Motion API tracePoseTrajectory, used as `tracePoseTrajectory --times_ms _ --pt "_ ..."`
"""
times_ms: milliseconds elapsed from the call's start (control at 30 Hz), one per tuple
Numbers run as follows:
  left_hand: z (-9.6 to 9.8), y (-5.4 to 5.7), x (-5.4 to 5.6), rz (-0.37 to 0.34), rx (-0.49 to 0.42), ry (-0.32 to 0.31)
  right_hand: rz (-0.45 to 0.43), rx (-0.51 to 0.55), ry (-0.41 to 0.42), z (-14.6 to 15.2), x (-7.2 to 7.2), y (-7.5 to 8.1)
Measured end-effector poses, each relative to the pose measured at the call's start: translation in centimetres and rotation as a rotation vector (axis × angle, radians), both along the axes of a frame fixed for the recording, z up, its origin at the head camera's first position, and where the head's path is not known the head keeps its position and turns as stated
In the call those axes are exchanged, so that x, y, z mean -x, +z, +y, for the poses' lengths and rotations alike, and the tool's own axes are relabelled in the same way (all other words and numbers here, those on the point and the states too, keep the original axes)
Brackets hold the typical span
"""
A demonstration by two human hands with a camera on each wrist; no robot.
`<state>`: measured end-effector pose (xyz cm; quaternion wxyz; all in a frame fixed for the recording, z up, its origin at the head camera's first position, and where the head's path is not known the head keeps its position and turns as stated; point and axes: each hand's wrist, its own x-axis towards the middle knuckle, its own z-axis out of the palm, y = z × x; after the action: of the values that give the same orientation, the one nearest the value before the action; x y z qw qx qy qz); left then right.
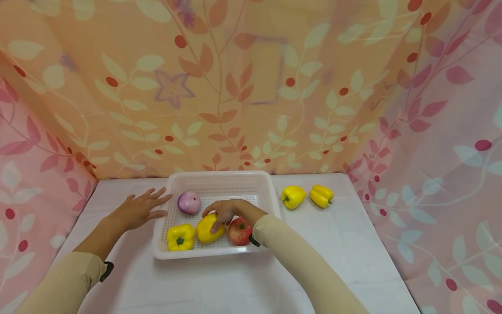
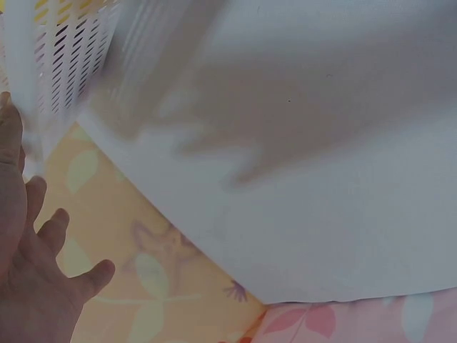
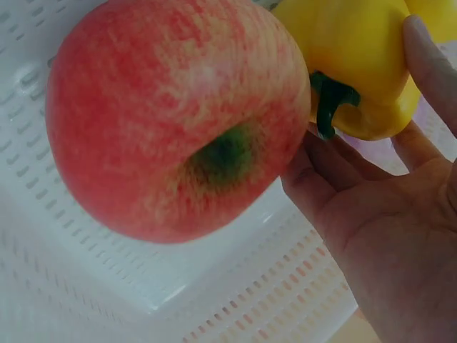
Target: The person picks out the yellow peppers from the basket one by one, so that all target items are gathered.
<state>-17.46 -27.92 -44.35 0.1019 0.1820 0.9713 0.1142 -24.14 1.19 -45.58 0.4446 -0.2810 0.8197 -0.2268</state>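
Yellow and glossy, a bell pepper (image 1: 205,231) sat in the white basket (image 1: 204,254) between another yellow pepper (image 1: 181,239) and a red apple (image 1: 239,232), gripped between the right hand's (image 1: 224,211) fingers and thumb. The left hand (image 1: 140,210), fingers straight and spread, was at the basket's left rim, near a purple onion (image 1: 190,203), while two more peppers (image 1: 293,196) rested on the table (image 1: 361,253).

Shown are four yellow bell peppers (image 1: 181,235), one purple onion (image 1: 189,203) and one red apple (image 1: 238,231), with one white perforated basket (image 1: 219,173) on one table (image 1: 313,261). Of the peppers, two are within the basket and two on the table; the basket contains four items.
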Motion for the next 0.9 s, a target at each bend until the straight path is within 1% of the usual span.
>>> tracePoseTrajectory --times_ms 200,400,467,533,700,767,900 --pt "-0.1 -0.1 0.0 -0.003 0.001 0.003 0.025 0.039 0.018 0.6 0.0 1.4" --pt "-0.1 -0.2 0.0 0.003 0.003 -0.003 0.098 0.095 0.075 1.8 -0.1 3.5" --pt "0.0 -0.2 0.0 -0.003 0.001 0.002 0.124 0.125 0.096 2.5 0.0 4.2" --pt "0.0 -0.2 0.0 -0.011 -0.001 0.006 0.146 0.153 0.099 3.3 0.2 4.8" --pt "0.1 0.0 -0.1 -0.010 0.000 0.001 0.167 0.227 0.031 6.3 1.0 6.0" --pt "0.1 0.0 -0.1 -0.002 0.005 -0.003 0.183 0.256 -0.003 7.6 1.4 6.2" --pt "-0.1 -0.2 0.0 0.002 0.014 -0.003 0.220 0.296 -0.075 10.4 1.7 6.7"
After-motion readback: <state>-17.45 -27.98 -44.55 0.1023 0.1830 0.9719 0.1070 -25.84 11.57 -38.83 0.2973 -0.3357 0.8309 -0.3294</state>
